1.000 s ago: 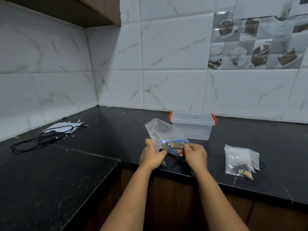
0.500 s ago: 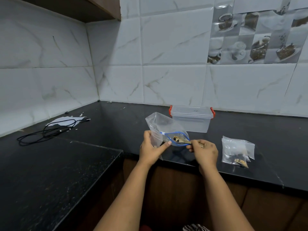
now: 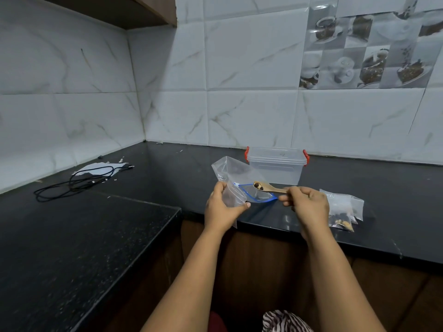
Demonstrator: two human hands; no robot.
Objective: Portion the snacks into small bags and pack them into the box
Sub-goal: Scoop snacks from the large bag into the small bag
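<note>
Setting: black stone counter [image 3: 359, 178] in a corner of white marbled wall tile. Landmark: clear lidded box [image 3: 276, 165] with red latches, standing on the counter by the back wall.

Item, small zip bag [image 3: 236, 182]: held up in front of the box, mouth with blue zip line gaping toward the right. Left hand [image 3: 221, 208] pinches it at the near-left edge, thumb across the film.

Item, wooden spoon [image 3: 269, 187]: in front of the box, bowl loaded with a few dark snack pieces and poised at the bag's mouth. Right hand [image 3: 305, 203] grips the handle, fingers curled round it. Hands apart, one on each item.

Change: a second ago both hands worked the bag's opening close together; now the spoon stands clear at the mouth, carrying snacks. Judgement: a portion is under way, with the bag yet to be sealed.

Item, filled bags [image 3: 342, 209]: lying on the counter to the right of the box, in front of it; not yet packed.

Other: black cable [image 3: 72, 182] far left of the box.
</note>
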